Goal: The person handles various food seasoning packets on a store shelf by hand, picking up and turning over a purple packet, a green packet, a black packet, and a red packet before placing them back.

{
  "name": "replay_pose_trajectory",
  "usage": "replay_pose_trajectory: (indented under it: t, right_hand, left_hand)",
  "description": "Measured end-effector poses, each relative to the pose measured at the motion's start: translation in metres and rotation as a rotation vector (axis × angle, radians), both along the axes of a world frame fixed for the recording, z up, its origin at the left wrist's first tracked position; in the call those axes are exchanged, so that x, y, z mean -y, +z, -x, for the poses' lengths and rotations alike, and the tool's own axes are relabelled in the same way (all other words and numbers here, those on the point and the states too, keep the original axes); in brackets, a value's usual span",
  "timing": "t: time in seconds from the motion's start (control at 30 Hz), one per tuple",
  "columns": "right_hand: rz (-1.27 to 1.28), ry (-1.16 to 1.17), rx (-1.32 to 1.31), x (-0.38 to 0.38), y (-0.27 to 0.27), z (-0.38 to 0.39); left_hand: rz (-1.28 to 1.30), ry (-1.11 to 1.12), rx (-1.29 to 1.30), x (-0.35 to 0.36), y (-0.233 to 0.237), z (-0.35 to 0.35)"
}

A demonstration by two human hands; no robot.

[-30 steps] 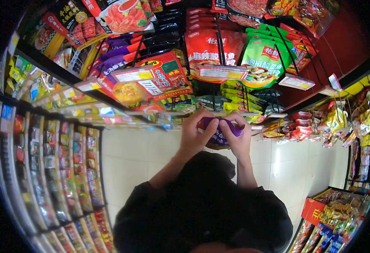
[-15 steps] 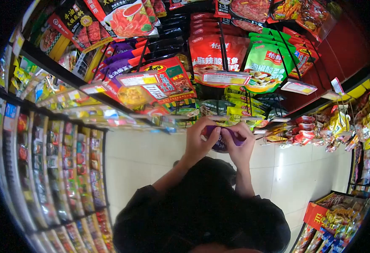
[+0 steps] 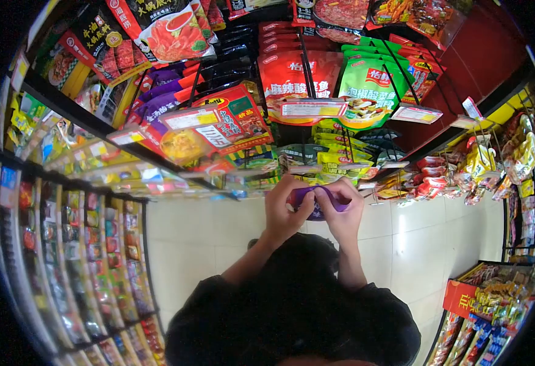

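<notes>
A purple packet (image 3: pixel 318 210) is held between both hands, in front of the hanging rack. My left hand (image 3: pixel 284 209) grips its left side, with the thumb pressed near the top edge. On the right side my right hand (image 3: pixel 342 210) pinches it, and the two thumbs almost meet in the middle. Just beyond the hands hang yellow packets (image 3: pixel 334 160). Higher up are red pouches (image 3: pixel 292 85) and green pouches (image 3: pixel 371 88) on hooks with price tags.
Shelves of small packets (image 3: pixel 84 256) run along the left. Pale floor tiles (image 3: pixel 188 238) show on both sides of my body. A display with a red sign (image 3: pixel 460 298) stands at the lower right, and more packets (image 3: pixel 484 168) hang at the right.
The rack's packets have shifted slightly left in view. My thumbs are closer together on the purple packet, which both hands still hold.
</notes>
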State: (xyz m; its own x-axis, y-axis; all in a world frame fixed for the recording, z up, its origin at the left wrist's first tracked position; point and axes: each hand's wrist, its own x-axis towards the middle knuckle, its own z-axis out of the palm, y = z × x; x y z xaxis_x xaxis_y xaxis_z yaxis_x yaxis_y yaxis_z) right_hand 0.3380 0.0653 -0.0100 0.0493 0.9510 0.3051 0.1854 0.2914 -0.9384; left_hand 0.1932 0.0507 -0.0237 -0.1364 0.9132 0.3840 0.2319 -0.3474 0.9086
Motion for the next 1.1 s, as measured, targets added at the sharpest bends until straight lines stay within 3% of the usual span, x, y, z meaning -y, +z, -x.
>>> replay_pose_trajectory:
  t: [0.3, 0.5, 0.57, 0.73, 1.1]
  right_hand:
    - [0.06, 0.008, -0.046, -0.001, 0.0, 0.006]
    - [0.227, 0.107, -0.213, -0.042, 0.022, 0.001]
    - [0.054, 0.149, -0.21, -0.063, 0.026, 0.0]
    - [0.124, 0.261, -0.286, -0.084, 0.032, -0.015]
    - [0.151, 0.245, -0.481, -0.075, 0.026, -0.021]
  left_hand:
    - [0.021, -0.003, 0.005, 0.002, 0.011, 0.007]
    - [0.079, -0.05, 0.086, -0.044, 0.023, 0.018]
    - [0.015, -0.059, 0.059, -0.063, 0.035, 0.019]
    - [0.13, -0.24, 0.565, -0.097, 0.059, 0.03]
    - [0.182, -0.305, 0.552, -0.098, 0.041, 0.021]
